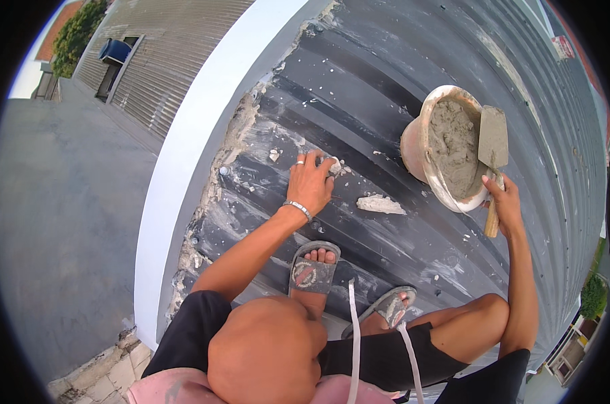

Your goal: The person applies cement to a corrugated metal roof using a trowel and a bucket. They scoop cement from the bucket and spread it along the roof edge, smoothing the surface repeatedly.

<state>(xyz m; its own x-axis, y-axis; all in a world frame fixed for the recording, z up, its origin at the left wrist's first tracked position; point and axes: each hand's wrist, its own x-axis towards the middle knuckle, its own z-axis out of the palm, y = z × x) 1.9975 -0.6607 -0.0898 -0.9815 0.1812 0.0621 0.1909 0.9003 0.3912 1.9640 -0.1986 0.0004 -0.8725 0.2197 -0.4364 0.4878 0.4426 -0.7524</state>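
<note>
The right hand (507,205) grips the trowel (494,138) with its fingers closed around the handle. The blade lies over the right-hand rim of the bucket (424,131), directly beyond the hand. The bucket sits on the corrugated roof (359,81), well in from the left edge of the roof, with its near rim just beside the right hand.

The left hand (310,183) is low over the roof, between the left edge and the bucket. Its fingers are bent downward, with a small pale fragment (336,165) at the tips of the thumb and forefinger; whether they grip it cannot be told. A larger flat flake (381,204) lies between the left hand and the bucket. A smaller chunk (274,155) lies beyond the left hand, toward the left edge.

Materials and shapes:

The trowel has a broad, roughly rectangular blade coated in grey residue, a narrow shank and a light wooden handle. The bucket is round and pale, with a thick, stained rim. It contains wet grey mortar (450,141) with a lumpy, folded surface. The flake is elongated, whitish and rough, with irregular edges. The roof consists of dark grey sheet with parallel raised ribs, marked by white smears and specks. Along its left edge runs a crumbly, uneven mortar seam (241,124), next to a parapet (183,135) with a smooth white top. A metallic-looking bracelet (298,209) encircles the left wrist.
</note>
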